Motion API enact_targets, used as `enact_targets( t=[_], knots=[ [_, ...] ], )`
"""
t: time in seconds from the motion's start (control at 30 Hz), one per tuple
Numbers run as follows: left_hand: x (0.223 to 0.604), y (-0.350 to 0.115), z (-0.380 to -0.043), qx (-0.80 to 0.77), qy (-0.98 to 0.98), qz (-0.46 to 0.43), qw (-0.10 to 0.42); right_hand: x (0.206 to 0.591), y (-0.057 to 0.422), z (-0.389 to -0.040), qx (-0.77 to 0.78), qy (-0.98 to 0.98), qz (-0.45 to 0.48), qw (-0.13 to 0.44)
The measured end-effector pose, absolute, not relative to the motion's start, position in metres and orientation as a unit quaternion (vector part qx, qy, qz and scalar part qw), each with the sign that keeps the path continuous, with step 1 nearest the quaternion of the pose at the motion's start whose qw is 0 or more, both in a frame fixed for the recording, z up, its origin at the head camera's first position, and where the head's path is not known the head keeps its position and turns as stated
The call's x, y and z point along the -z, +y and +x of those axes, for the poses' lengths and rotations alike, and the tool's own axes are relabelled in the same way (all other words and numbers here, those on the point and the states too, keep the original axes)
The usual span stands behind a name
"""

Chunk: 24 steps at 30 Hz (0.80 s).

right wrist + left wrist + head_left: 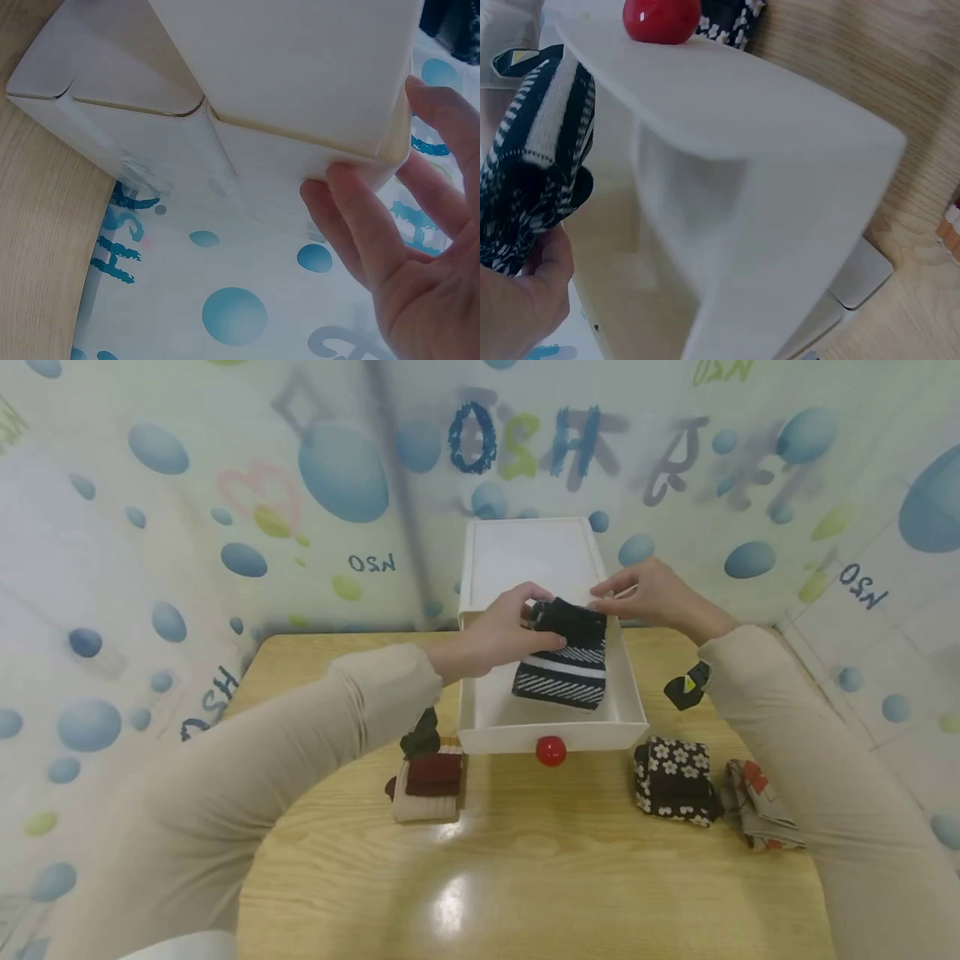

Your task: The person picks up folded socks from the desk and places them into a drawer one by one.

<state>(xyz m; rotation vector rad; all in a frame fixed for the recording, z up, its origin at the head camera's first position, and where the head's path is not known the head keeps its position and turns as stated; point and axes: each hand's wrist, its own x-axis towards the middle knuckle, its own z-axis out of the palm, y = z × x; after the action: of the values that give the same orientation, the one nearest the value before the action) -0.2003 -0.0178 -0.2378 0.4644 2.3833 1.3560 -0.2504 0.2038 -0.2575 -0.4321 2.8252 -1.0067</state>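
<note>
My left hand grips a folded pair of black-and-white patterned socks above the pulled-out white drawer. In the left wrist view, the socks hang over the drawer's inside, with the left hand's thumb and fingers at their lower end. A round red knob sits on the drawer front. The right hand is at the right side of the white box. Its loosely bent fingertips touch the box edge in the right wrist view, where the hand holds no sock.
Folded beige and maroon socks lie left of the drawer. On the right are black flowered socks and grey-beige socks with red patches. The box stands at the table's far edge, before a printed curtain.
</note>
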Motion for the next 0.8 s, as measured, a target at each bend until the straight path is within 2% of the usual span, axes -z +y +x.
enact_targets(
  t=[0.2,0.8],
  knots=[
    [0.241,-0.006,-0.204,-0.482,0.827,0.162,0.240,0.257,0.204,-0.249,0.335,0.929,-0.146,0.056],
    [0.240,0.009,-0.220,-0.449,0.824,0.151,0.312,0.256,0.204,-0.250,0.328,0.931,-0.149,0.053]
  ],
)
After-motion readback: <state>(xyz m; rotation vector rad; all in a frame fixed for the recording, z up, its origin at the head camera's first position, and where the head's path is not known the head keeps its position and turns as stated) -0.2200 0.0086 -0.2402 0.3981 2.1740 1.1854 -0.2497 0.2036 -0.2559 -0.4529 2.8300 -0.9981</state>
